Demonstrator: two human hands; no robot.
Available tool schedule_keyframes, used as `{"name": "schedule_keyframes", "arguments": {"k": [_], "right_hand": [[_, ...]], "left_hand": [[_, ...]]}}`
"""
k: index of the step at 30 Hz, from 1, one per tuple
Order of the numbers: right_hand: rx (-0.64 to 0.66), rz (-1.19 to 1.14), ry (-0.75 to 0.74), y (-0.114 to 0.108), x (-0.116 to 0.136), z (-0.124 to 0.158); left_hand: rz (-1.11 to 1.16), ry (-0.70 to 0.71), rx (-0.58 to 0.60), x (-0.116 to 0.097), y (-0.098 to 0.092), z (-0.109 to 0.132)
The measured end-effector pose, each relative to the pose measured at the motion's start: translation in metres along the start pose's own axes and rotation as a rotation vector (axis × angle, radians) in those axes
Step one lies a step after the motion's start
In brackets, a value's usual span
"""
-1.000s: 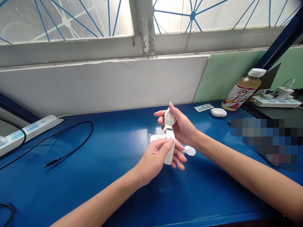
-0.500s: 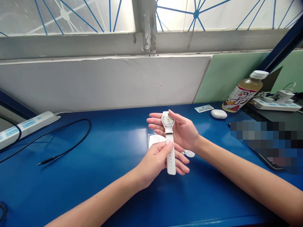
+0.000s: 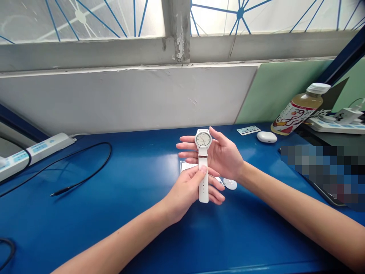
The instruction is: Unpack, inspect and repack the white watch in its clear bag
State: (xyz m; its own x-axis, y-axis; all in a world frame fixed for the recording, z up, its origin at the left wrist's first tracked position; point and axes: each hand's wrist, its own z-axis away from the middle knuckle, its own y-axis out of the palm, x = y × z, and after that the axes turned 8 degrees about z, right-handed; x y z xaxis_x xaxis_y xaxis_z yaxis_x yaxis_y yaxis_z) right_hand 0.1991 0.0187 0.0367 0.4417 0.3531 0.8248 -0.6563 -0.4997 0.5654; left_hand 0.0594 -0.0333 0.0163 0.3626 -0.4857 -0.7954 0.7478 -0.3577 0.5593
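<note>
A white wristwatch with a round pale dial is held upright above the blue table, its strap hanging straight down. My right hand supports the watch case, thumb beside the dial and fingers stretched behind it. My left hand pinches the strap about halfway down between thumb and fingers. Behind my hands a small clear plastic packet and a round white disc lie on the table.
A white power strip and a black cable lie at the left. At the right back stand a drink bottle, a white earbud case, a small card and another power strip.
The watch has turned from tilted to upright with its dial facing me. Both hands shifted slightly, the left staying pinched on the strap.
</note>
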Motion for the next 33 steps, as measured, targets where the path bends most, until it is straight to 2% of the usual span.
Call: {"name": "schedule_keyframes", "arguments": {"k": [8, 13, 17, 24, 30, 33], "right_hand": [[0.031, -0.017, 0.019, -0.0009, -0.0004, 0.0013], [-0.029, -0.062, 0.048, -0.0034, 0.0007, 0.0007], [-0.059, -0.065, 0.031, -0.0060, 0.0011, -0.0002], [-0.234, -0.030, -0.105, -0.0022, 0.0014, -0.0007], [-0.344, 0.081, -0.136, -0.0010, 0.0009, -0.0045], [-0.337, 0.171, -0.160, -0.0036, -0.0007, -0.0047]], "left_hand": [[-0.029, -0.047, 0.060, -0.0016, -0.0045, 0.0024], [0.031, -0.058, 0.060, -0.0026, -0.0019, 0.0018], [0.010, 0.016, 0.016, -0.0004, -0.0002, 0.0021], [-0.031, 0.098, -0.062, -0.0007, 0.0019, 0.0025], [0.012, 0.097, 0.017, 0.0001, 0.0005, 0.0025], [-0.010, 0.055, 0.062, -0.0003, -0.0008, 0.0043]]}}
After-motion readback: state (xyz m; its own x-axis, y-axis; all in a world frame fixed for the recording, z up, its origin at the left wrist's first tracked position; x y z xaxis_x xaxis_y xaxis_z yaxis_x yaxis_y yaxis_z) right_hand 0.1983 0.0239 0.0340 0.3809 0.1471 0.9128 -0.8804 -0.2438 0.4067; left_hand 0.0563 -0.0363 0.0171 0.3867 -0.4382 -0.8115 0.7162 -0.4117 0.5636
